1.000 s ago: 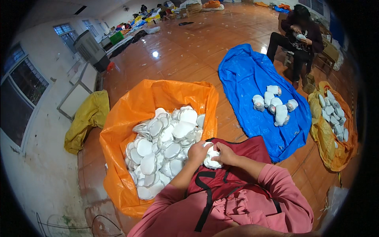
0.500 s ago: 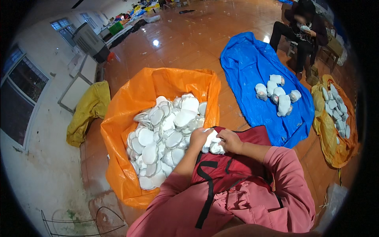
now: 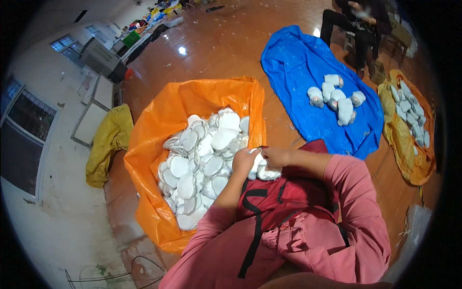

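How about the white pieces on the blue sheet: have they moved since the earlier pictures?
No; the white pieces keep their grouping and place on the blue sheet. Both appear higher in the picture together, suggesting only the view shifted.

Left hand [image 3: 244,162]: we grip one side of a soft white piece [image 3: 267,173] with it.
Right hand [image 3: 277,157]: we hold the same piece from the other side, fingertips near those of the left.
Red apron [image 3: 308,190]: it lies over our pink clothing [image 3: 355,192], below both hands.
Orange sack [image 3: 151,130]: standing open to our left, it holds a heap of flat white pieces [image 3: 186,185].
Blue sheet [image 3: 293,67]: spread ahead to our right, it bears plump white bundles [image 3: 345,111].
Seated person [image 3: 361,36]: we see them beyond the sheet, hands raised, their work blurred.
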The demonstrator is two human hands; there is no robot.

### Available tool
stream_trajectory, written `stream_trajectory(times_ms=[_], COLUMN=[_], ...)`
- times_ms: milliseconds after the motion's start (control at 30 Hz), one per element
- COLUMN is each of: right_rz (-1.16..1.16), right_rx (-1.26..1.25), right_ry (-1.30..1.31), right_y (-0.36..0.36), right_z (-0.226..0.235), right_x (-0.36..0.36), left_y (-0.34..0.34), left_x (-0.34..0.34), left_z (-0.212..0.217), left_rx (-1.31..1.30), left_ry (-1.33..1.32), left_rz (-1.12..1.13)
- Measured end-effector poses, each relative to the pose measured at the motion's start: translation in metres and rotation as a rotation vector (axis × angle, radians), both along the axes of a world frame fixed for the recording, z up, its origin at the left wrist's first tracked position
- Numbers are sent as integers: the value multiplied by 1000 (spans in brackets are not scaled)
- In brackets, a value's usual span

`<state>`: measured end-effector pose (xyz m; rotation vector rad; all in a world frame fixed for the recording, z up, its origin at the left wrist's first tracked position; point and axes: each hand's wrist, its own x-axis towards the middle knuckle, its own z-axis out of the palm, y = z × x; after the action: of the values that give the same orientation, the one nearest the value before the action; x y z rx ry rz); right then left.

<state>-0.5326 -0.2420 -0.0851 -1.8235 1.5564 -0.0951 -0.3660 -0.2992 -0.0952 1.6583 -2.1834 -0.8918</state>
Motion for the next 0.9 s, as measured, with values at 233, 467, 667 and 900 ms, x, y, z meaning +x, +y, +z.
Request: stream_trajectory(times_ms=[233, 467, 667, 900], right_rz=[126, 102, 260, 110], right_rx=[-273, -414, -476, -456], right_ry=[-209, -286, -309, -319], right_y=[-13, -7, 0, 27], right_z=[-26, -9, 2, 7], right_x=[-8, 6, 5, 4], left_y=[-23, -36, -44, -50], left_x=[5, 12, 17, 23], left_z=[-20, -41, -60, -70], left_rx=[543, 679, 784, 1007], left_ry=[523, 748, 840, 1001], left_rz=[133, 418, 507, 459])
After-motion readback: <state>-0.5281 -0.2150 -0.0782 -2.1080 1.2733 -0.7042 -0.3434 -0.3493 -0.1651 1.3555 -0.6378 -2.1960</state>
